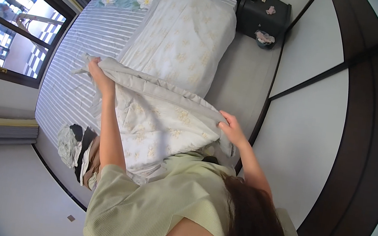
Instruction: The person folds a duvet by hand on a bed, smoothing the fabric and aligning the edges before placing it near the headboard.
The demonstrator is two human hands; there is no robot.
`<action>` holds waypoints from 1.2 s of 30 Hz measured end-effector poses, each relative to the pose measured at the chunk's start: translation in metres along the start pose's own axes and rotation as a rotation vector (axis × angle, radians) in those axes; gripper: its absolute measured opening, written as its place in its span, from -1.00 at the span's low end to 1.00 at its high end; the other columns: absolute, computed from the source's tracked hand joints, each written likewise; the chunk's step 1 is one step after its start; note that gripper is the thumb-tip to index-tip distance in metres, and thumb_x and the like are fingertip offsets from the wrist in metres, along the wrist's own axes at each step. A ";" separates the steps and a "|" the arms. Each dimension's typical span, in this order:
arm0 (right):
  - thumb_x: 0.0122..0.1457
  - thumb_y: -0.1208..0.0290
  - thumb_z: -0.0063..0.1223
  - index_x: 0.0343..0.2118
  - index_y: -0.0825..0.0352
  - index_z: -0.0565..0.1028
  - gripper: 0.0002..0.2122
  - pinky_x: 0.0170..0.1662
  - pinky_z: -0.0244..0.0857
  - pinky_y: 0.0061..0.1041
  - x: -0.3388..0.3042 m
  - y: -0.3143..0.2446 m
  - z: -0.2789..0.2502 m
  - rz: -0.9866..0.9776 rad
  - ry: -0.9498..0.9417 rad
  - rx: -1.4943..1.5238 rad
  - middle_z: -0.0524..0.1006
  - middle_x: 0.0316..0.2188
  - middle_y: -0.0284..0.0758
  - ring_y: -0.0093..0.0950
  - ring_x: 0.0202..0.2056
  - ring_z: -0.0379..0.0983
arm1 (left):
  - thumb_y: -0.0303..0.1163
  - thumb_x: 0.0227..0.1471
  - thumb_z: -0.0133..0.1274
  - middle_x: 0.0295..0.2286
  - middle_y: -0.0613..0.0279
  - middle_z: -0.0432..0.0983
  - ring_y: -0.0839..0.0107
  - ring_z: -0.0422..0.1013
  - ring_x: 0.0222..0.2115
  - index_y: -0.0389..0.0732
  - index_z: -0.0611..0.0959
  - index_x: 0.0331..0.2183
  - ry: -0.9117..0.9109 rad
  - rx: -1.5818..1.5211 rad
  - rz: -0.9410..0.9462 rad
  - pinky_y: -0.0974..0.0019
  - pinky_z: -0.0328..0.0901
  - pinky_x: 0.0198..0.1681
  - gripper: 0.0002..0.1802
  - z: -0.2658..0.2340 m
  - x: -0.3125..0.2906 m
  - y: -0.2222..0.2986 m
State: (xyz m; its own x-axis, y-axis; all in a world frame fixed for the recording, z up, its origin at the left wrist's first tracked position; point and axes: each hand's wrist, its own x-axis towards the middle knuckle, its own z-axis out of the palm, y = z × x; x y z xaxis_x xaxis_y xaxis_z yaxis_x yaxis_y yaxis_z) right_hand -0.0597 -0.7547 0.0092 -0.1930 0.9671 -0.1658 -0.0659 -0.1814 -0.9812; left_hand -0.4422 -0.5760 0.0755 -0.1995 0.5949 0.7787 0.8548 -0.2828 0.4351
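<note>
My left hand (96, 70) and right hand (232, 128) each pinch the edge of the quilt (149, 122), stretched between them over the striped sheet (99, 37). Its pale, flower-printed fabric looks thin and softly wrinkled, the lifted edge bunched into a long ridge.

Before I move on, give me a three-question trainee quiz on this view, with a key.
1. True or false: the left fingers and right fingers both hold the floral quilt.
2. What lies beside the left forearm, on its left?
A: books; B: pile of clothes; C: shoes.
3. What pattern covers the sheet left of the quilt?

Key: 1. True. 2. B. 3. Stripes.
</note>
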 end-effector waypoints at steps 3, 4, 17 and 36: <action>-0.08 0.53 -0.13 -0.19 0.55 0.33 -0.66 -0.21 0.19 -0.62 0.046 0.005 -0.019 0.000 -0.030 -0.081 0.45 -0.37 -0.32 -0.61 -0.32 0.31 | -0.49 -0.15 -0.05 -0.41 0.03 0.28 0.15 0.22 -0.31 -0.34 0.36 -0.37 0.022 0.035 -0.002 0.25 0.10 -0.20 -0.78 0.045 0.011 -0.009; -0.08 0.52 -0.13 -0.19 0.56 0.34 -0.66 -0.24 0.20 -0.62 0.069 0.002 -0.027 -0.019 -0.051 -0.138 0.45 -0.38 -0.32 -0.62 -0.34 0.31 | -0.50 -0.16 -0.06 -0.40 0.05 0.27 0.19 0.22 -0.33 -0.33 0.36 -0.38 0.019 0.032 -0.017 0.29 0.10 -0.20 -0.79 0.063 0.022 -0.016; -0.11 0.50 -0.13 -0.29 0.53 0.42 -0.71 -0.40 0.17 -0.61 0.342 -0.053 -0.140 -0.016 -0.035 -0.033 0.42 -0.58 -0.39 -0.63 -0.49 0.28 | -0.54 -0.21 -0.06 -0.43 0.01 0.25 0.12 0.20 -0.34 -0.34 0.34 -0.41 0.022 0.037 0.042 0.25 0.09 -0.21 -0.79 0.299 0.192 -0.031; -0.08 0.44 -0.10 -0.20 0.49 0.41 -0.65 -0.27 0.17 -0.64 0.657 -0.046 -0.378 0.381 -0.068 0.003 0.44 -0.42 -0.43 -0.64 -0.37 0.30 | -0.65 -0.28 -0.12 -0.30 -0.10 0.26 -0.09 0.12 -0.09 -0.32 0.30 -0.44 -0.065 0.187 0.036 0.04 0.01 -0.01 -0.79 0.670 0.293 -0.009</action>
State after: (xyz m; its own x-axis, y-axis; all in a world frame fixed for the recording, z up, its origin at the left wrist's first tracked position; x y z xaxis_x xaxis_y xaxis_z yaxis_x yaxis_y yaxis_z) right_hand 0.1862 -0.0432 -0.0917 -0.2688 0.8164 -0.5111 0.0200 -0.5258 -0.8504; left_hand -0.1874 0.1054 -0.0034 -0.1409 0.6363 0.7585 0.9361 -0.1637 0.3113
